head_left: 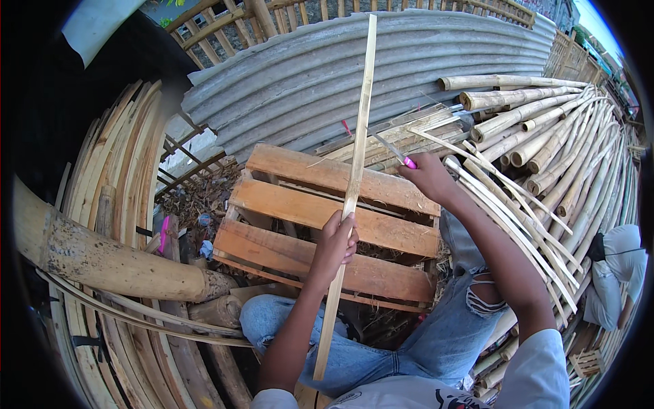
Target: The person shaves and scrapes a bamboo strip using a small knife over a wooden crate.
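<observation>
My left hand (335, 240) is closed around the middle of a long, pale bamboo strip (362, 116). The strip stands steeply in front of me, its lower end between my legs and its upper end pointing away. In my right hand (430, 178) is a knife (409, 162) with a pink handle. Its narrow blade points up and left, the tip close to the strip's right edge; I cannot tell whether they touch. Beneath both hands lies a slatted wooden crate (286, 204), with light shavings on its boards.
Bamboo poles (524, 126) are stacked at the right, with loose strips (507, 211) nearer me. Corrugated sheeting (293, 85) stands behind the crate. A thick bamboo pole (122, 259) and bundled slats (126, 170) fill the left. Another person (613, 276) bends at the far right.
</observation>
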{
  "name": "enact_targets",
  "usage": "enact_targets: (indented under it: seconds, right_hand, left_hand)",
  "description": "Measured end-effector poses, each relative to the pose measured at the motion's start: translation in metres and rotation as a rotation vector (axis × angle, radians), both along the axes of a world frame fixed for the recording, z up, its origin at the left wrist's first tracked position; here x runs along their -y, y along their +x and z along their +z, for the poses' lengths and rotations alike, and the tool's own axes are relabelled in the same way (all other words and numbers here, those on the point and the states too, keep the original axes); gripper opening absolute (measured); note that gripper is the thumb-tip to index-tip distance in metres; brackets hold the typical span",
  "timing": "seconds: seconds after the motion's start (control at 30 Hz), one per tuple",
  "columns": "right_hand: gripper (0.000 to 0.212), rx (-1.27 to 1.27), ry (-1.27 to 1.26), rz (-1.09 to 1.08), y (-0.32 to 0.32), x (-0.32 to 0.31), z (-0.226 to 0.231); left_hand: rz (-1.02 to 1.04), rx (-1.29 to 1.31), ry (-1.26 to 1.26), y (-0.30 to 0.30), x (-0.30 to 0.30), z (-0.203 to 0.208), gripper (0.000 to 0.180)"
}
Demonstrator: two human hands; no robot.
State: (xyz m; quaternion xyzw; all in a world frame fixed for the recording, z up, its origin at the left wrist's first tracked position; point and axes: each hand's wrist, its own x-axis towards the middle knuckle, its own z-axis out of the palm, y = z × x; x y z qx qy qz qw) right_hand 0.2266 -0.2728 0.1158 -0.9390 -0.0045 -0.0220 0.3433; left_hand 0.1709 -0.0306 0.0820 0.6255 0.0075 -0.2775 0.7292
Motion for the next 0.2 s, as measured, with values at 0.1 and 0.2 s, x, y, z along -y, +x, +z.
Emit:
enact_targets:
  seconds: [0.1, 0.2]
  right_hand:
    - [0.030, -0.011, 0.033, 0.144, -0.010, -0.019, 0.000]
    - [0.027, -0.034, -0.031, 0.322, -0.015, -0.035, -0.012]
  left_hand:
    - [0.005, 0.065, 0.095, -0.002, 0.004, -0.003, 0.023]
    - [0.007, 0.132, 0.164, -0.003, 0.006, -0.009, 0.023]
